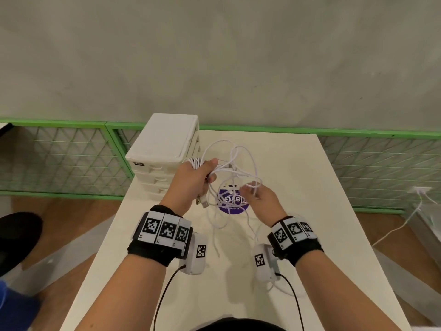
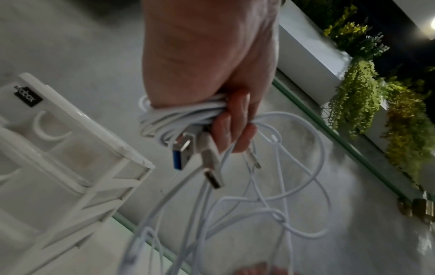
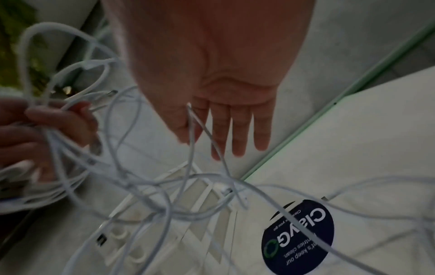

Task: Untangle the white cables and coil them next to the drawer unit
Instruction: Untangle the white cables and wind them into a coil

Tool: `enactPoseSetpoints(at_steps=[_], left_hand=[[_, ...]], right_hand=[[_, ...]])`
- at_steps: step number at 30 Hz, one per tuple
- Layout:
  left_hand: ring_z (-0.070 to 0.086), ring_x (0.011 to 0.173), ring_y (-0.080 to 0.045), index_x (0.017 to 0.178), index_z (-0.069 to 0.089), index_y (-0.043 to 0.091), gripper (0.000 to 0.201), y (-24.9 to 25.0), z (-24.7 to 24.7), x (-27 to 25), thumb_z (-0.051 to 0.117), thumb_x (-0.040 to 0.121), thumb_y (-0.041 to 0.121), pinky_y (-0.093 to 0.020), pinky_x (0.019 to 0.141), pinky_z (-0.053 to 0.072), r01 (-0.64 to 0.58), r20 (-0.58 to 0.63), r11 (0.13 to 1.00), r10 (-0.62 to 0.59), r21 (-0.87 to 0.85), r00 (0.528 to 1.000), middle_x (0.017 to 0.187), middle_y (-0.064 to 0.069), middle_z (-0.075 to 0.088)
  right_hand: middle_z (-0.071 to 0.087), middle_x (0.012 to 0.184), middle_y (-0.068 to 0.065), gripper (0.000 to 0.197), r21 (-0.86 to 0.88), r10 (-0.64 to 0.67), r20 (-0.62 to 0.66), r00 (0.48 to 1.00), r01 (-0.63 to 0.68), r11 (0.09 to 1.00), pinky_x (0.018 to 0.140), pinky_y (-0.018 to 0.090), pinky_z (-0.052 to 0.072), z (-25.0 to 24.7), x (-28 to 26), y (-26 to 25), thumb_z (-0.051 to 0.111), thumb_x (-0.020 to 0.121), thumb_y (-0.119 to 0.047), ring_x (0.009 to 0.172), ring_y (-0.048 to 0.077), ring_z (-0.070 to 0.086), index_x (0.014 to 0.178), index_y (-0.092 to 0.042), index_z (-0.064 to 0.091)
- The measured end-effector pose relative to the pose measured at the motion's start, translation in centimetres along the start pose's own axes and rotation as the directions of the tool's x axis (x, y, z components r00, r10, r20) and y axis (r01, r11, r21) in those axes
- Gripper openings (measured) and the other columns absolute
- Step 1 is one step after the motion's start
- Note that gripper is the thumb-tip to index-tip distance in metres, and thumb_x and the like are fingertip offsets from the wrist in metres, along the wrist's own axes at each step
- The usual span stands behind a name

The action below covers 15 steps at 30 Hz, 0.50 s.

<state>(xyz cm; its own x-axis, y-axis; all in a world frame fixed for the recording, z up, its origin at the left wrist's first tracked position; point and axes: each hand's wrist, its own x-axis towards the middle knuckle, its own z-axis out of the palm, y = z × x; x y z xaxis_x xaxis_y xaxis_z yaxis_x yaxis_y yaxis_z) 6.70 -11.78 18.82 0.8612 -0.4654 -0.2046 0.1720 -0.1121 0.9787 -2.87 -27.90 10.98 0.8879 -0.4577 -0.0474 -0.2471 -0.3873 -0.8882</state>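
Note:
A tangle of white cables (image 1: 238,163) hangs above the white table (image 1: 298,247), just right of the white drawer unit (image 1: 164,144). My left hand (image 1: 198,175) grips a wound bundle of cable (image 2: 179,115) wrapped round its fingers, and USB plugs (image 2: 186,152) stick out below the fist. Loose loops (image 2: 270,204) trail down from it onto the table. My right hand (image 1: 260,199) is a little to the right, fingers straight. One cable loop (image 3: 190,119) is hooked in the gap between its thumb and forefinger. The drawer unit (image 3: 146,241) lies below the tangle in the right wrist view.
A round purple sticker (image 1: 232,204) lies on the table under the cables. Green-framed mesh fencing (image 1: 71,158) runs behind the table. Another white lead runs to a floor socket (image 1: 420,189) at the right. A black shoe (image 1: 19,235) is at the left.

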Motion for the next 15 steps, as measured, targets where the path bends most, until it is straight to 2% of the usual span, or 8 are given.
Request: enactPoseSetpoints(at_steps=[1, 3, 5, 8, 10, 12, 14, 15], left_hand=[[0.025, 0.037, -0.012, 0.079, 0.049, 0.011, 0.024, 0.1, -0.5, 0.1, 0.061, 0.092, 0.028, -0.018, 0.037, 0.02, 0.003, -0.039, 1.0, -0.003, -0.002, 0.999, 0.049, 0.003, 0.049], [0.025, 0.035, -0.01, 0.079, 0.051, 0.012, 0.023, 0.3, -1.9, 0.2, 0.062, 0.091, 0.027, -0.017, 0.037, 0.021, 0.005, -0.133, 1.0, -0.004, 0.006, 0.991, 0.048, 0.003, 0.048], [0.027, 0.032, -0.008, 0.074, 0.051, 0.012, 0.025, 0.1, -3.1, 0.3, 0.062, 0.092, 0.026, -0.016, 0.036, 0.022, 0.0, -0.183, 1.0, 0.006, 0.03, 0.983, 0.049, 0.0, 0.048], [0.031, 0.03, -0.007, 0.066, 0.048, 0.012, 0.031, -0.3, -3.5, 0.2, 0.061, 0.092, 0.023, -0.017, 0.036, 0.024, -0.02, -0.233, 0.993, 0.046, 0.113, 0.971, 0.05, -0.003, 0.048], [0.03, 0.032, -0.009, 0.066, 0.048, 0.013, 0.03, -0.2, -3.2, 0.2, 0.061, 0.092, 0.023, -0.018, 0.037, 0.024, -0.008, -0.244, 0.997, 0.026, 0.076, 0.969, 0.045, 0.001, 0.047], [0.027, 0.036, -0.011, 0.068, 0.045, 0.016, 0.03, -0.1, -2.7, 0.2, 0.062, 0.091, 0.023, -0.018, 0.039, 0.022, 0.025, -0.249, 0.999, -0.017, 0.027, 0.968, 0.044, 0.004, 0.046], [0.027, 0.037, -0.012, 0.07, 0.045, 0.016, 0.028, -0.2, -2.1, 0.4, 0.062, 0.091, 0.023, -0.019, 0.04, 0.021, 0.042, -0.262, 0.999, -0.04, 0.002, 0.964, 0.047, 0.002, 0.046], [0.028, 0.036, -0.011, 0.072, 0.046, 0.014, 0.026, -0.4, -1.8, 0.5, 0.062, 0.091, 0.023, -0.019, 0.039, 0.021, 0.045, -0.272, 0.999, -0.046, -0.011, 0.961, 0.05, 0.0, 0.046]], right_hand=[[0.065, 0.08, -0.001, 0.01, 0.061, 0.035, -0.043, 0.998, -0.032, 0.998, 0.07, 0.026, 0.045, -0.4, 0.3, 0.4, 0.054, 0.094, -0.024, 0.074, 0.016, 0.062, 0.095, -0.016, 0.06], [0.057, 0.065, 0.0, 0.013, 0.118, 0.08, -0.115, 0.99, -0.067, 0.991, 0.06, 0.033, 0.045, -2.1, 0.7, 1.1, 0.051, 0.095, -0.023, 0.055, 0.017, 0.055, 0.084, -0.018, 0.057], [0.054, 0.065, -0.004, 0.011, 0.01, 0.041, -0.199, 0.979, -0.04, 0.999, 0.056, 0.029, 0.042, -4.1, 0.9, 1.7, 0.054, 0.093, -0.026, 0.058, 0.014, 0.049, 0.085, -0.02, 0.059], [0.063, 0.078, -0.002, 0.008, -0.035, 0.012, -0.217, 0.976, -0.02, 0.999, 0.067, 0.028, 0.04, -5.6, 1.2, 2.2, 0.06, 0.088, -0.028, 0.073, 0.016, 0.055, 0.084, -0.023, 0.064], [0.064, 0.076, -0.003, 0.01, 0.004, 0.013, -0.205, 0.979, -0.012, 1.0, 0.067, 0.026, 0.04, -5.7, 0.9, 2.0, 0.068, 0.083, -0.03, 0.071, 0.014, 0.053, 0.075, -0.025, 0.067], [0.056, 0.065, -0.001, 0.012, 0.057, 0.029, -0.186, 0.982, -0.019, 0.998, 0.062, 0.025, 0.036, -5.9, 0.4, 1.8, 0.073, 0.078, -0.03, 0.062, 0.014, 0.045, 0.071, -0.022, 0.067], [0.044, 0.061, 0.002, 0.016, 0.146, 0.03, -0.172, 0.985, -0.005, 0.989, 0.059, 0.027, 0.03, -6.1, 0.0, 1.9, 0.073, 0.078, -0.025, 0.059, 0.014, 0.036, 0.068, -0.017, 0.065], [0.044, 0.061, 0.003, 0.018, 0.205, 0.021, -0.177, 0.984, 0.016, 0.979, 0.061, 0.027, 0.031, -6.2, -0.1, 1.8, 0.072, 0.08, -0.022, 0.061, 0.014, 0.037, 0.067, -0.014, 0.063]])
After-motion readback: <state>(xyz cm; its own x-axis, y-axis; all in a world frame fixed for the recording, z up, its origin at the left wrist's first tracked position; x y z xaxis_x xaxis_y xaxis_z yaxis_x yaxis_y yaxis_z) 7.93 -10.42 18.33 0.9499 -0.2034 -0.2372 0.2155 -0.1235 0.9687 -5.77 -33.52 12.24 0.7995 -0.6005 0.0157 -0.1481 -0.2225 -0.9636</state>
